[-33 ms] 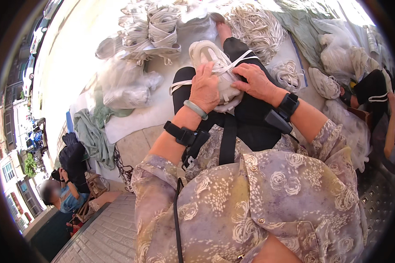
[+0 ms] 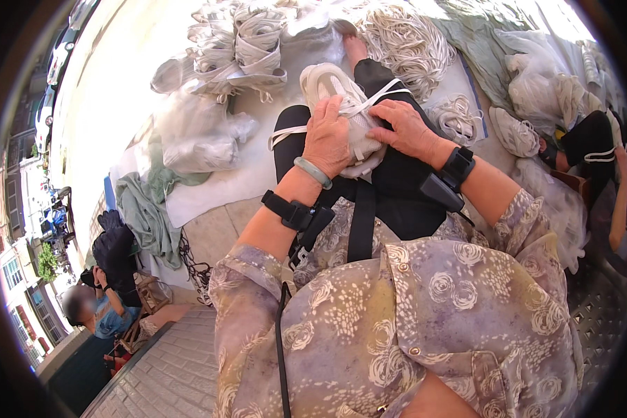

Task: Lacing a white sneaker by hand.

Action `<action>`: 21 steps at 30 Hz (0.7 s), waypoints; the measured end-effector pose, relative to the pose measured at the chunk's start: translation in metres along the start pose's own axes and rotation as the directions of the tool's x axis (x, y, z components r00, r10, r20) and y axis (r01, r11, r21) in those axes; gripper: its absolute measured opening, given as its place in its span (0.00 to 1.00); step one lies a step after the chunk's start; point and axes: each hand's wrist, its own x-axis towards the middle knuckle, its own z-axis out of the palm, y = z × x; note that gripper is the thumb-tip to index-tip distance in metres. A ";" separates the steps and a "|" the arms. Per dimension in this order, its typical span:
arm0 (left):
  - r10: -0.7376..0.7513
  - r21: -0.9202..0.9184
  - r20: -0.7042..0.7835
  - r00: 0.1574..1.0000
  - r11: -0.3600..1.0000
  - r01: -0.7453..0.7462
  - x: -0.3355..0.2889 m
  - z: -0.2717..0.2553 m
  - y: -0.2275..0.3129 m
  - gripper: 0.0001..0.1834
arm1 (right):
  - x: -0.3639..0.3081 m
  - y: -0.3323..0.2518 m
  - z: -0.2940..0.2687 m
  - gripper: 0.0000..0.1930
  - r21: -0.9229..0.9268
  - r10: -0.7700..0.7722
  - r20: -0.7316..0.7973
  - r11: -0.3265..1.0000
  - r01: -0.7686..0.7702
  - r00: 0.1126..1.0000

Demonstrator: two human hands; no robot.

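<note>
Both hands (image 2: pixel 327 143) (image 2: pixel 407 129) press white shoe (image 2: pixel 341 90) on lap; lace coils (image 2: pixel 404 42) crowd beyond.

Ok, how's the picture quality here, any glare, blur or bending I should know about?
Head view: hard sunlight washes out the pale ground at upper left; the left hand, right hand and white shoe are sharp and evenly lit; fisheye bending curves the edges, with a black rim around the frame; the bystander's face at lower left is blurred.

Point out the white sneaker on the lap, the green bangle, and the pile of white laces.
white sneaker (image 2: pixel 331 83), head view, on its toe end above the hands.
green bangle (image 2: pixel 313 172), head view, on the band across the left wrist.
pile of white laces (image 2: pixel 404 42), head view, on the middle of the heap.
</note>
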 end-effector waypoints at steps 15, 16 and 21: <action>-0.073 -0.133 -0.147 0.986 0.990 0.053 -0.001 0.018 -0.012 0.07 | 0.021 -0.025 0.004 0.07 -0.172 -0.184 -0.176 0.973 0.154 0.967; -0.077 -0.136 -0.150 0.986 0.989 0.056 -0.001 0.020 -0.011 0.07 | 0.025 -0.025 0.007 0.05 -0.189 -0.181 -0.154 0.970 0.150 0.971; -0.136 -0.239 -0.111 0.984 0.965 0.106 -0.007 0.013 -0.011 0.08 | 0.033 -0.026 0.012 0.01 -0.233 -0.169 -0.093 0.962 0.144 0.981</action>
